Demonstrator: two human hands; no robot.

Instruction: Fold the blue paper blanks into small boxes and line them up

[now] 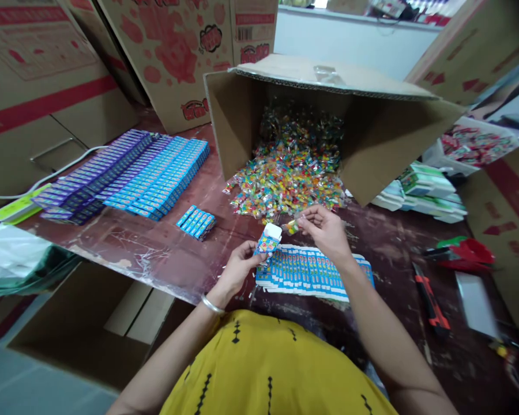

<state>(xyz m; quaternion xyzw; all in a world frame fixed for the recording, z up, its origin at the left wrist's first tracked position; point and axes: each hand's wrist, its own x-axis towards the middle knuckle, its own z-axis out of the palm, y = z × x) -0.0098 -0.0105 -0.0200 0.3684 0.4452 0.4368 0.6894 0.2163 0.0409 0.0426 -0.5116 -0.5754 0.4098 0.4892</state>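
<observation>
My left hand (239, 266) is closed around a small blue printed candy box (268, 240), whose white end flap stands up at the top. Just to its right, my right hand (322, 226) pinches a small clear packet of colourful candies (290, 227) near the box's upper end. Beneath both hands lies an overlapping row of flat blue cartons (305, 270) on the dark red table (225, 253). Beyond them, a heap of candy packets (285, 178) spills from a large cardboard box (231, 124) lying on its side.
Stacked blue boxes (164, 176) and purple boxes (99, 170) fill the table's left, with a small group of blue boxes (196, 222) nearer. On the right lie a red utility knife (432, 302) and green-white packs (432, 187). An open carton (86, 323) stands below the left edge.
</observation>
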